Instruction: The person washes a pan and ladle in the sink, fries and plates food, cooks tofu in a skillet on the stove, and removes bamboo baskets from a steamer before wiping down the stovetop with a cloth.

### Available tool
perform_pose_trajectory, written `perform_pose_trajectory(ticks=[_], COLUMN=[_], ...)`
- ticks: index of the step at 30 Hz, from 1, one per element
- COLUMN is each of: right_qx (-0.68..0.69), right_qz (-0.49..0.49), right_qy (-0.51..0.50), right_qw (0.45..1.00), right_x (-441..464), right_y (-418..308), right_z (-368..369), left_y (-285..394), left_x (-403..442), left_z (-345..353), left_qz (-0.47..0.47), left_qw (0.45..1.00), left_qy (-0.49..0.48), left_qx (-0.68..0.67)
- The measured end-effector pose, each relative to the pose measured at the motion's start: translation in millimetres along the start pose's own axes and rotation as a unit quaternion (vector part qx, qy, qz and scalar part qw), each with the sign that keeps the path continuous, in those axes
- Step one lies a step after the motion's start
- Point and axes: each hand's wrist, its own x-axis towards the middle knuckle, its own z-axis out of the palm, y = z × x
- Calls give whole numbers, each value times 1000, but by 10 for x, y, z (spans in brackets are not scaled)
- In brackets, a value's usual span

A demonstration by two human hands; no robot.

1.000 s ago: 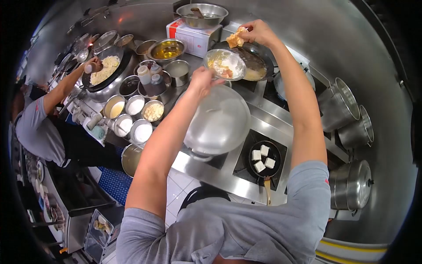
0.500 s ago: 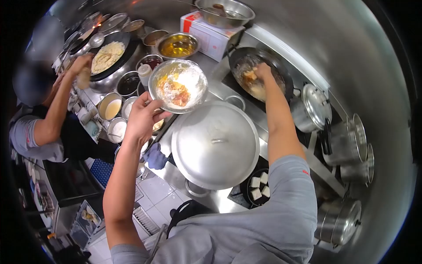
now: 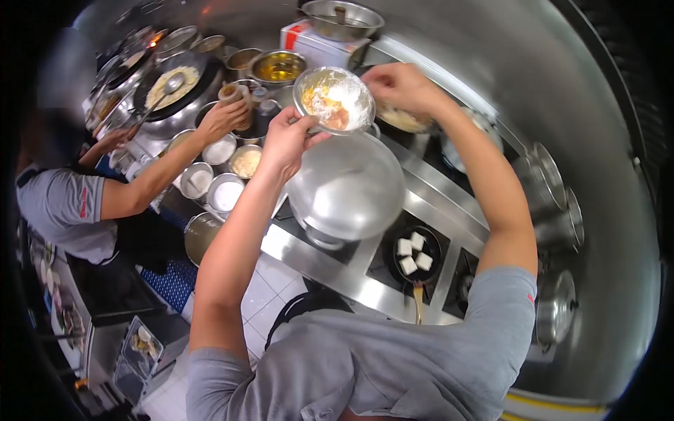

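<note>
Above a domed, matt metal lid (image 3: 347,188), a round, shiny bowl (image 3: 366,111) of white powder (image 3: 345,91) and moist orange pieces (image 3: 335,118) is being gripped by the left hand (image 3: 284,144); the right hand (image 3: 401,88) is being held beside it, over the wok (image 3: 426,127), grasp indeterminable.

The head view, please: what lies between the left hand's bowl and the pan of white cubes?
Between the bowl and pan, the head view shows a large lid and steel stovetop.

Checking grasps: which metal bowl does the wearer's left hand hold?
The white-dusted bowl with pinkish pieces, rim in the left hand; the yellow-liquid bowl and the upper bowl atop the box are unheld.
</note>
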Motion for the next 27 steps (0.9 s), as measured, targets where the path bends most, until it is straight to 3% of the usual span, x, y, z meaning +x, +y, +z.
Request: perform_pose_trajectory(ticks=[1, 6, 12, 14, 15, 16, 18, 22, 27], right_qx=[-42, -133, -98, 230, 323, 328, 453, 451, 473], right_qz=[13, 112, 154, 278, 281, 277, 269, 275, 277], right_qy=[-26, -26, 110, 12, 6, 8, 59, 83, 116], right_qw=[999, 984, 977, 933, 904, 903, 848, 845, 829], right_x=[-103, -736, -700, -550, -519, -483, -394, -195, -13], right_y=[-348, 168, 945, 1390, 1571, 1683, 1917, 2366, 2931], right_z=[3, 240, 91, -49, -106, -155, -212, -270, -410], left_y=[11, -815, -1054, -1083, -1103, -1124, -1168, -1260, -1454], left_x=[-62, 72, 552, 739, 848, 956, 1208, 1539, 1939], left_z=[127, 1138, 1365, 1429, 1453, 1474, 1496, 1506, 1250], left_qz=[-6, 49, 61, 27, 30, 13, -5, -64, -95], left_qw=[1000, 998, 994, 996, 995, 996, 996, 996, 985], left_qy=[-17, -39, -24, -11, -11, -13, -12, -21, 3], left_qx=[-7, 30, 85, 89, 95, 93, 92, 56, 145])
